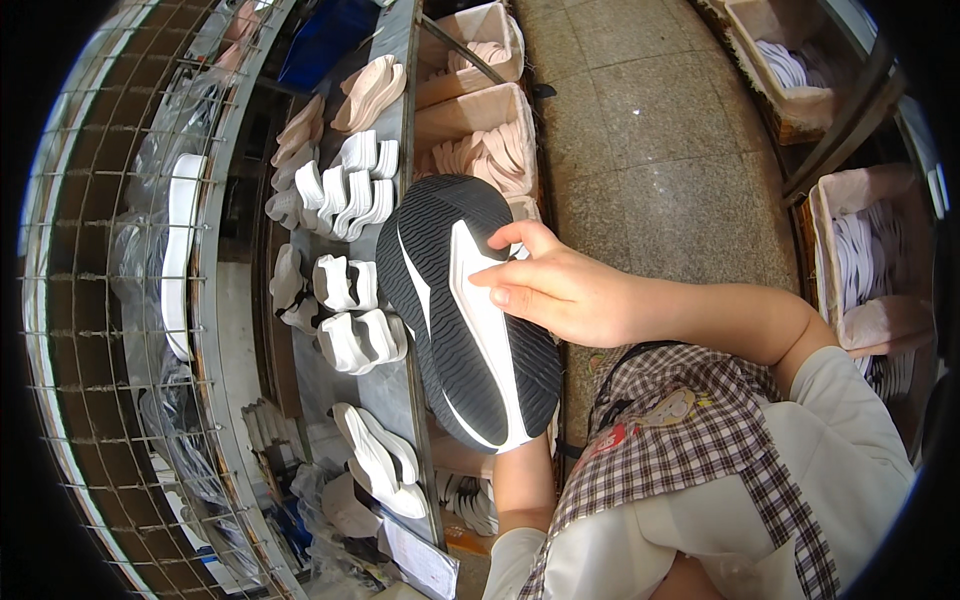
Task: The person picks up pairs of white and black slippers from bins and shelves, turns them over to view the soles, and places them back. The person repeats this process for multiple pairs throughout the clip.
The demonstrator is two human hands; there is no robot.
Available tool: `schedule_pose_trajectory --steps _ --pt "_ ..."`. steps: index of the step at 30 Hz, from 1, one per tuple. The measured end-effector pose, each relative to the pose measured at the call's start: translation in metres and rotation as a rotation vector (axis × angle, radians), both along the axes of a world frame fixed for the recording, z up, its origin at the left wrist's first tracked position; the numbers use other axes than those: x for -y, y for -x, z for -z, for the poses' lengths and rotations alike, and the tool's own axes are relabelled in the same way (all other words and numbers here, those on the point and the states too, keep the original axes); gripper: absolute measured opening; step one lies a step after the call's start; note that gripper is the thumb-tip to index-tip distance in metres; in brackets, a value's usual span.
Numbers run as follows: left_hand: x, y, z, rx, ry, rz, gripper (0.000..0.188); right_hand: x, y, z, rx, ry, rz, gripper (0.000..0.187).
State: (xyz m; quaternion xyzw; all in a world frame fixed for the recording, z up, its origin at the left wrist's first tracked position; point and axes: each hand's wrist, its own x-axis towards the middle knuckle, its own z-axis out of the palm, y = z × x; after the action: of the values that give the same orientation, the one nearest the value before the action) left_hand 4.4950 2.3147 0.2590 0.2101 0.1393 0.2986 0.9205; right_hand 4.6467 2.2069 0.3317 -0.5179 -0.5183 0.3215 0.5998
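A shoe sole [460, 370] of ribbed black rubber is held up in front of me, its patterned underside facing me. A long white insert [482, 325] runs along its middle. My right hand [565, 290] reaches in from the right, fingertips and thumb drawn together on the upper part of this insert. From below comes my left forearm [524, 490]. Behind the sole, my left hand is hidden, and the sole rests against it.
At left, a metal bench [385, 395] carries white soles [380, 455], white stacked pieces [355, 190] and pinkish pieces [370, 92]. Wire mesh [110, 300] lies beyond it. Lined baskets of pinkish parts [485, 155] stand beside the bench. Another basket [865, 270] holds white parts across the tiled floor [660, 150].
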Motion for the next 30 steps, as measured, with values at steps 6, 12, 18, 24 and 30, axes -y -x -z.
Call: schedule_pose_trajectory --steps 6,12,18,24,30 --pt "0.000 0.002 0.000 0.023 0.003 -0.003 0.048 -0.002 0.005 0.000 0.018 -0.011 -0.001 0.039" --pt "0.002 0.004 0.000 0.043 -0.002 -0.012 0.048 0.002 0.010 -0.005 -0.012 -0.077 -0.011 0.034" --pt "0.003 0.009 -0.002 0.050 -0.009 -0.026 0.048 0.009 0.014 -0.009 -0.132 -0.149 -0.033 0.028" --pt "0.002 0.014 -0.003 0.059 -0.016 -0.034 0.047 0.014 0.017 -0.008 -0.125 -0.225 -0.039 0.029" --pt "0.007 0.020 -0.002 0.079 -0.015 -0.033 0.047 0.020 0.020 -0.008 -0.112 -0.285 -0.146 0.030"
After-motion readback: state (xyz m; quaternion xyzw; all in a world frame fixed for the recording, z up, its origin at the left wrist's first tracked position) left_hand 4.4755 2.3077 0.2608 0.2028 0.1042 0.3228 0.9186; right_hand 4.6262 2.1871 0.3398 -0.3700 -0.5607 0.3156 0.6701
